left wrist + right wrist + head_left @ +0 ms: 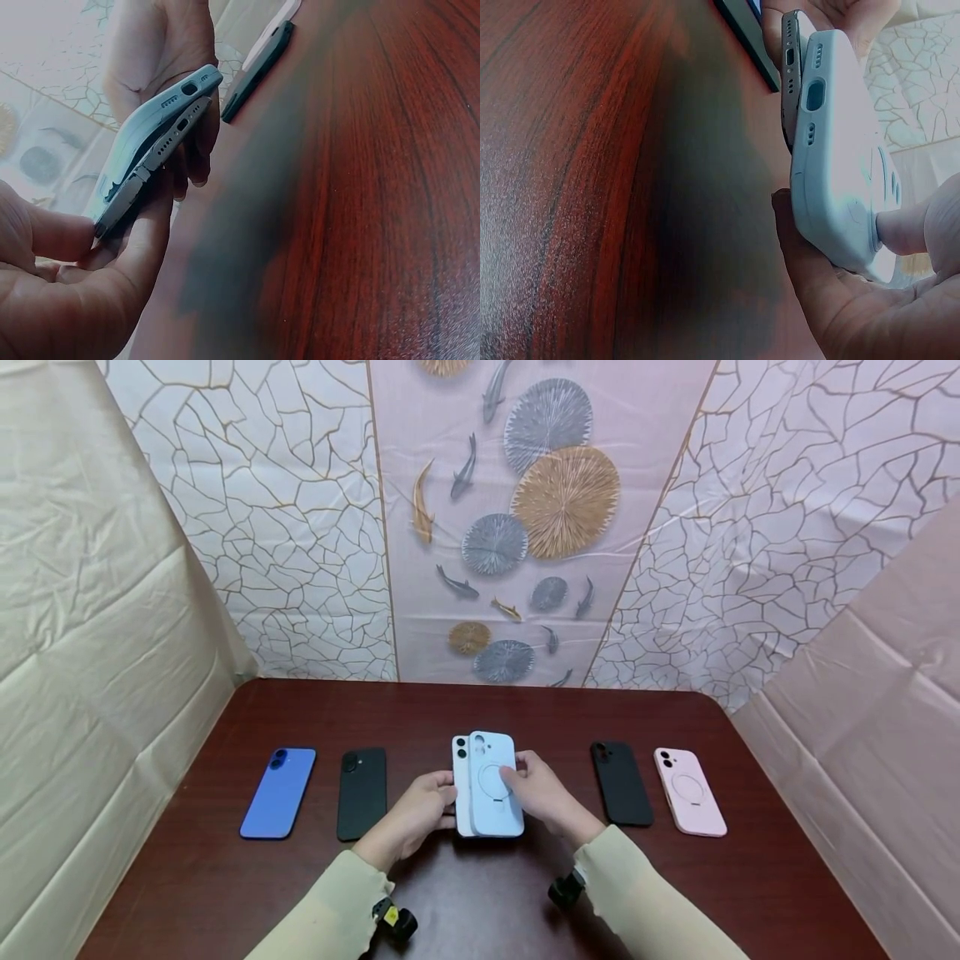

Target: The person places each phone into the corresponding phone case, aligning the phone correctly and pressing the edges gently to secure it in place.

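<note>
Above the middle of the table, my left hand [420,810] grips a white phone [461,793] by its left side. A light blue phone case [491,817], marked with a ring on its back, is held by my right hand [543,789], thumb on the back and fingers around the right edge. The case overlaps the phone, shifted to the right. In the left wrist view a narrow wedge of space shows between the case [176,97] and the phone [161,144]. Bottom port openings of the case [817,94] and phone [790,75] face the right wrist camera.
A blue phone [279,797] and a black phone [362,797] lie on the dark red wooden table [480,906] at left. At right lie a black phone case [622,785] and a pink one [690,793]. Patterned cloth [300,527] hangs behind the table.
</note>
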Available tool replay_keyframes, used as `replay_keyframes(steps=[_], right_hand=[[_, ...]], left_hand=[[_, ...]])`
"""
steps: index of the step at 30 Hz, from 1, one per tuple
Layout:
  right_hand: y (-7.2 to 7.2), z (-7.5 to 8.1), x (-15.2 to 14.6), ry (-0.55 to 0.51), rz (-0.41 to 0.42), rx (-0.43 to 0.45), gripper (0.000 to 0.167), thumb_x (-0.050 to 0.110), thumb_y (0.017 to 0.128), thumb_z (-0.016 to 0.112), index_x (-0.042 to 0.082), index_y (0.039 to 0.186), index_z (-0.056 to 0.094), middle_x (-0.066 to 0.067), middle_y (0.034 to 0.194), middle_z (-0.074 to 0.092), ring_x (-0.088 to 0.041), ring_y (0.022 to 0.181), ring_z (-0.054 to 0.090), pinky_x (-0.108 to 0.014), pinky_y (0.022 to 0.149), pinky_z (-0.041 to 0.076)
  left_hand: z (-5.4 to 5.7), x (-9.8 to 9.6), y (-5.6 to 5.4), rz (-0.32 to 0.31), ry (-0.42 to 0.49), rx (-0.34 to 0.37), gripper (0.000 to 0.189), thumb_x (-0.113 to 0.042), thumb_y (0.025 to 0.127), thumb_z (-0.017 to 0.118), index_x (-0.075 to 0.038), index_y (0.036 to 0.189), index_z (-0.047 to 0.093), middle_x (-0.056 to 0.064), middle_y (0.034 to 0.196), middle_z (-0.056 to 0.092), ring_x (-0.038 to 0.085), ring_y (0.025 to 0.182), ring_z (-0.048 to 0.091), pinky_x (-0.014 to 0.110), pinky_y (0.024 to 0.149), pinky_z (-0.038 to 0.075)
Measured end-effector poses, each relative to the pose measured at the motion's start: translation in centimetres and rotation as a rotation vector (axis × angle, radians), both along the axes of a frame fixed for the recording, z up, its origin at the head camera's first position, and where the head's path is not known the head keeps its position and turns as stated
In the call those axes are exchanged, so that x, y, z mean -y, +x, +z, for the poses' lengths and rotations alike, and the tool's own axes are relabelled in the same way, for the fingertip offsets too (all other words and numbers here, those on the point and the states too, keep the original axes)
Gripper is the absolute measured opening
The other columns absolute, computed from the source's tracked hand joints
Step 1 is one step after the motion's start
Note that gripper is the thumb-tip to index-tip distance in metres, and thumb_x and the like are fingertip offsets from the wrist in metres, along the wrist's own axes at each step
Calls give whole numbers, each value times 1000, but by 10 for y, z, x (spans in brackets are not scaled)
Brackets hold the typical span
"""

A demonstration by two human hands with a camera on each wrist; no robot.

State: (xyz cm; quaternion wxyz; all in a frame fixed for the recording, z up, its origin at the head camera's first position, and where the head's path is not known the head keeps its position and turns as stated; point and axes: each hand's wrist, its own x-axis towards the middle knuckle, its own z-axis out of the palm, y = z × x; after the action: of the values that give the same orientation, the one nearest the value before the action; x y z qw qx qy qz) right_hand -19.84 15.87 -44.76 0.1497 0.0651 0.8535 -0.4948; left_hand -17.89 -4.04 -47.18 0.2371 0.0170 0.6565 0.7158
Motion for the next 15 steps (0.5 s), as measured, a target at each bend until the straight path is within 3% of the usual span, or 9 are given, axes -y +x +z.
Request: replay_keyframes(steps=[15], right_hand=[[5, 1, 1, -32, 42, -26, 42, 24, 105, 43, 4, 141, 35, -17, 121, 58, -25, 112, 56, -43, 87, 47]], left_hand=[[-1, 0, 1, -12, 43, -4, 38, -6, 104, 34, 9, 139, 38, 17, 117, 61, 24, 102, 62, 42, 83, 52]])
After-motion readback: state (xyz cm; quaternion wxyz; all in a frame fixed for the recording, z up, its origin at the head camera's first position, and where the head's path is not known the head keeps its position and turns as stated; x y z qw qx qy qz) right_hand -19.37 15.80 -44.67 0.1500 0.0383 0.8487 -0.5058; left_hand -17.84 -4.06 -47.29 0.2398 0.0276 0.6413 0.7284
